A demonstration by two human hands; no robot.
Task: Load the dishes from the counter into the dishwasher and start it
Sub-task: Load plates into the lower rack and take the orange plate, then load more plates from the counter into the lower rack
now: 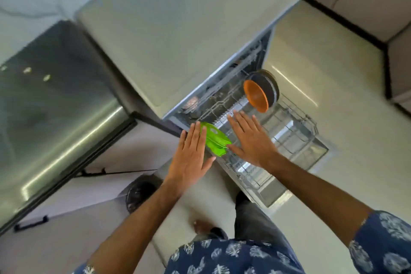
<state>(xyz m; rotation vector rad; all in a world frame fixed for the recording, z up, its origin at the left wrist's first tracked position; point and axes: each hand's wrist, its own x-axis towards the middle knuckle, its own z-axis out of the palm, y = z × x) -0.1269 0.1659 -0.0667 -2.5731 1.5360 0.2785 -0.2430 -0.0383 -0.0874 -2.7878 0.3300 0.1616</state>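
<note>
1. Nearest to you is your blue patterned shirt [233, 258], and both bare forearms reach forward from it.
2. Below them you see the pale floor [333, 73], your foot, and a dark round thing [140, 193] on the floor at the left; what it is, the picture does not show.
3. Your left hand [191, 155] is flat, fingers straight and together. The grip is fully open and holds nothing; its fingertips lie just beside the green plates [214, 139], and whether they touch I cannot tell.
4. Your right hand [251, 140] is also flat and spread, the grip open and empty, above the lower rack [295, 140]. Its thumb is at the right edge of the green plates.
5. The green plates stand on edge at the left end of the pulled-out rack.
6. Farther along the rack, an orange bowl [255, 95] leans against a dark bowl [266, 89].
7. Behind it is the open dishwasher [222, 93] under the grey bench [178, 29].
8. At the left is a steel appliance [55, 100].
</note>
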